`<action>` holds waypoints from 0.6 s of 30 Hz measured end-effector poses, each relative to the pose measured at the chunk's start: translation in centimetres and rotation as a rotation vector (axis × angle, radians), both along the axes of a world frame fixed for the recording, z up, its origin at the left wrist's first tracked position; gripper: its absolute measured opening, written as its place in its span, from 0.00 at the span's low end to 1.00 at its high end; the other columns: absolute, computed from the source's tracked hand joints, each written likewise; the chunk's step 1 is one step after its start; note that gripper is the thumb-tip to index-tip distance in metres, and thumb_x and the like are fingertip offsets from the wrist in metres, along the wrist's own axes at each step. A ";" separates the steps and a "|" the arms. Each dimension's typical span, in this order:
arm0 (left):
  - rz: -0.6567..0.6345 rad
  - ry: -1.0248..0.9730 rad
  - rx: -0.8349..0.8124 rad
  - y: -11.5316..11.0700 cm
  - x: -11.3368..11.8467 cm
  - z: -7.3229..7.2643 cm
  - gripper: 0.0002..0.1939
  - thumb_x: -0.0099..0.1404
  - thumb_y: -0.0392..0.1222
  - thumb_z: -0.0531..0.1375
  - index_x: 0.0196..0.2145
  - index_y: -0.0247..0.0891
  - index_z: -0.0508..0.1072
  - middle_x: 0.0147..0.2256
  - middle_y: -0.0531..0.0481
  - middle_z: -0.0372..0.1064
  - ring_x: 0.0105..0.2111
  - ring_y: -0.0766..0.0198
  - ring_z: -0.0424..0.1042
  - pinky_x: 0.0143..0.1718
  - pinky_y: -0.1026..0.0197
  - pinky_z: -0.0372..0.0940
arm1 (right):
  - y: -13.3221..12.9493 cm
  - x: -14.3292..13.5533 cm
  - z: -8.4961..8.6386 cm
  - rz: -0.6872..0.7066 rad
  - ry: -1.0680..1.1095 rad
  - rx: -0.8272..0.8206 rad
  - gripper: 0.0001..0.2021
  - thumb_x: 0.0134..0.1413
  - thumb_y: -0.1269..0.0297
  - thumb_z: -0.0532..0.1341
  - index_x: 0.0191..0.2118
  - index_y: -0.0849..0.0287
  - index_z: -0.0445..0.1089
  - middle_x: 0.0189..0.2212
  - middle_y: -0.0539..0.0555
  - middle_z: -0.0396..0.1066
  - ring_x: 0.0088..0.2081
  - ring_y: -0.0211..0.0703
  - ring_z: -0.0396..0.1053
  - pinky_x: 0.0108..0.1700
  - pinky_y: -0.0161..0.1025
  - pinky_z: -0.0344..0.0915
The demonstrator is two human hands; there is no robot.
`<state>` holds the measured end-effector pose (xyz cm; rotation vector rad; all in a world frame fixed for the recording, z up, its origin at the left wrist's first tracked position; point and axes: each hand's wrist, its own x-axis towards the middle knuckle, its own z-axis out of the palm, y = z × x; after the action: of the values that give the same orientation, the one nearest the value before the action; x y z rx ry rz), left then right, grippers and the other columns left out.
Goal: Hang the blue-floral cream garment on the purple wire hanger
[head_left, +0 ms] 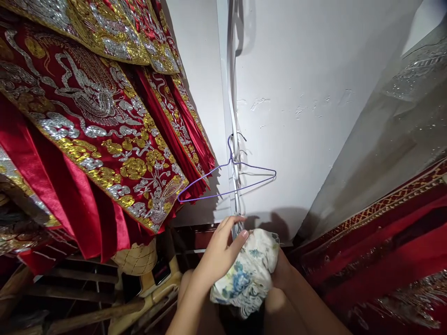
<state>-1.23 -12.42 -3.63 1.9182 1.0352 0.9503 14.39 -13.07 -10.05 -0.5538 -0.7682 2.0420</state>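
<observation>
A pale, scuffed wall (286, 70) stands at the far side, a purple wire hanger (206, 197) in front of it. In the near centre, the step in hand looks like handling a crumpled white cloth bundle with blue floral print (244, 274). The left hand (223, 249) has thumb and fingers parted at its far left edge; the right hand (282, 270) is mostly hidden, its grip unclear. The next move seems to call for keeping the loose, puckered folds gathered.

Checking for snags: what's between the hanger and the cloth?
In the head view, the left hand and part of the white strip lie between the purple hanger and floral cloth.
</observation>
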 end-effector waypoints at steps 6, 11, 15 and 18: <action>-0.199 0.361 -0.272 -0.6 -3.0 -3.9 0.32 0.69 0.66 0.50 0.27 0.34 0.73 0.26 0.50 0.69 0.31 0.61 0.67 0.38 0.61 0.63 | 1.2 5.1 1.8 0.019 -0.005 0.026 0.15 0.36 0.54 0.71 0.30 0.57 0.75 0.24 0.53 0.74 0.27 0.44 0.71 0.30 0.38 0.68; 0.025 0.741 -0.192 -1.5 -6.2 -4.1 0.10 0.58 0.48 0.64 0.33 0.41 0.79 0.34 0.47 0.78 0.42 0.48 0.74 0.58 0.47 0.58 | 2.9 8.1 4.5 -0.142 -0.367 0.374 0.08 0.32 0.65 0.67 0.25 0.58 0.73 0.20 0.48 0.67 0.21 0.38 0.62 0.24 0.35 0.58; 0.187 0.938 -0.172 -1.3 -7.7 -2.3 0.19 0.58 0.42 0.62 0.48 0.46 0.79 0.45 0.42 0.79 0.52 0.44 0.72 0.65 0.34 0.45 | 5.8 7.7 5.7 -0.606 -0.767 0.596 0.06 0.41 0.66 0.64 0.24 0.56 0.65 0.18 0.44 0.55 0.21 0.35 0.52 0.23 0.34 0.51; 0.284 1.016 -0.098 -0.9 -8.1 -1.1 0.18 0.64 0.42 0.58 0.49 0.41 0.79 0.46 0.37 0.78 0.53 0.45 0.72 0.64 0.37 0.49 | 9.1 6.9 5.3 -0.747 -0.854 0.628 0.15 0.45 0.65 0.60 0.43 0.55 0.71 0.24 0.46 0.66 0.22 0.38 0.57 0.27 0.36 0.56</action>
<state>-9.28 -13.34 -4.72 2.2139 1.9031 -0.0330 21.29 -4.00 -4.75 -1.1352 -1.3588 0.7612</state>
